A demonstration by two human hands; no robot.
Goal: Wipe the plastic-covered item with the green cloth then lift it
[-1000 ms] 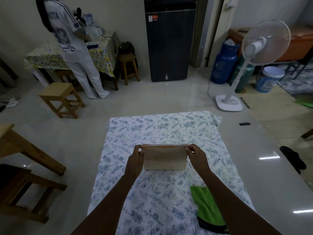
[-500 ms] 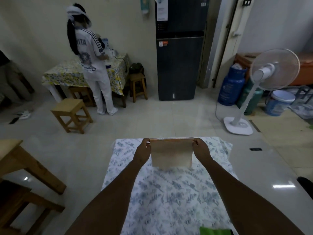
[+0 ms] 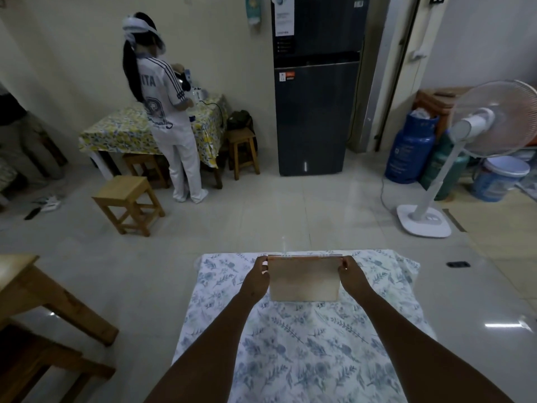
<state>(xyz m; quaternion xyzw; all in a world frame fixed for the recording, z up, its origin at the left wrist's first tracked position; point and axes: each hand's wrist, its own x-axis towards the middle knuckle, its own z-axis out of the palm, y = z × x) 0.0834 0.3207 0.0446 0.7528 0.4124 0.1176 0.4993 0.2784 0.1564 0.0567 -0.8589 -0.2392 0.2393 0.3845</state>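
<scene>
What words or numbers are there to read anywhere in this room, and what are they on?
"ITA": back of the white jersey on the person at the yellow table; the first letters are hidden by hair.
White sticker on the dark fridge: print too small to read.
Small label on the lower fridge door: too blurred.
Blue gas cylinder: faint marking, unreadable.
Plastic-covered item, held by the left hand and right hand: no text visible.
</scene>
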